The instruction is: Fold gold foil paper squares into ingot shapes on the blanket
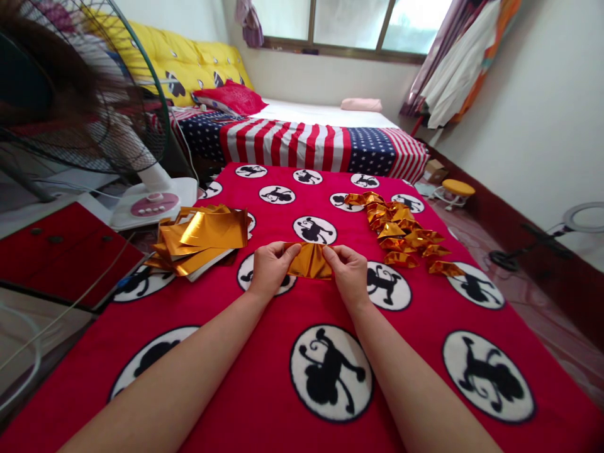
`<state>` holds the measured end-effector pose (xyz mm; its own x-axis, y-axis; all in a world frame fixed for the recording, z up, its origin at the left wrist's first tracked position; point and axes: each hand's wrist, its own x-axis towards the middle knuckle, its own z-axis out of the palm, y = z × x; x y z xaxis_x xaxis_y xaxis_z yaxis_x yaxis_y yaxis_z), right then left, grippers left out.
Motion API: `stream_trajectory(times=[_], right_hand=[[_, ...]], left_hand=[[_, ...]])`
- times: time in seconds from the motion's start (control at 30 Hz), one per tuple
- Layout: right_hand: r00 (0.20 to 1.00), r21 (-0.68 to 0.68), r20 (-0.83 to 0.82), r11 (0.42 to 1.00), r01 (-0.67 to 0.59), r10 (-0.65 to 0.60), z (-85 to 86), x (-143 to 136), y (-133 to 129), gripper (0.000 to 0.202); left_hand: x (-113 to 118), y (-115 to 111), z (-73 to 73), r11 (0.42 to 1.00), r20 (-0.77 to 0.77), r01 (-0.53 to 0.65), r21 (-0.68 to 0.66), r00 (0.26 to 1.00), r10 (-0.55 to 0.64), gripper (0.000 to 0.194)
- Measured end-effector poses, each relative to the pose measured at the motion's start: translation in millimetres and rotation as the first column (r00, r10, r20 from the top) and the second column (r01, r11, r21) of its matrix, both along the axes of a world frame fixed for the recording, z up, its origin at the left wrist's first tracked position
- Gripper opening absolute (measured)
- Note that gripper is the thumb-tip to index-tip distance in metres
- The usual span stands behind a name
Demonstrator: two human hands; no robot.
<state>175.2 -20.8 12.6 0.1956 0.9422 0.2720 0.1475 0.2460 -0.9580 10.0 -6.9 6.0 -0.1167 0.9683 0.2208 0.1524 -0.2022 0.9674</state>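
Observation:
A gold foil sheet [310, 261] is stretched between my two hands above the red cloth [264, 390] with round monkey prints. My left hand [271, 269] pinches its left end between thumb and fingers. The right end is pinched the same way by my right hand [348, 272]. Creases run down the middle of the foil. To the left lies a loose stack of flat gold sheets [212, 229]. Several folded gold foil pieces [394, 229] are heaped on the cloth at the right.
A white-based fan [155, 204] stands at the left beside a red cabinet [66, 251]. Beyond the cloth is a bed with a striped, starred cover [292, 143]. A yellow stool [457, 187] and a ring light [585, 217] stand on the right.

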Motion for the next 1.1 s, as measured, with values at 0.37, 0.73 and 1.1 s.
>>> stream_trajectory(times=[0.37,0.73,1.1], right_hand=[[0.955,-0.042,0.293,0.997,0.065,-0.049,-7.0,4.8,2.7,0.033],[0.666,-0.070,0.738,0.970,0.232,-0.106,-1.4,0.7,1.2,0.025],[0.705,-0.091,0.703,0.971,0.220,-0.094,-2.8,-0.2,5.1,0.018]], left_hand=[[-7.4,-1.2,3.6,0.997,-0.433,-0.058,0.048,0.899,0.073,0.036],[-5.6,1.9,6.4,0.997,-0.826,-0.029,0.067,0.559,0.071,0.029],[0.6,-2.3,10.1,0.989,-0.867,-0.082,0.123,0.477,0.147,0.032]])
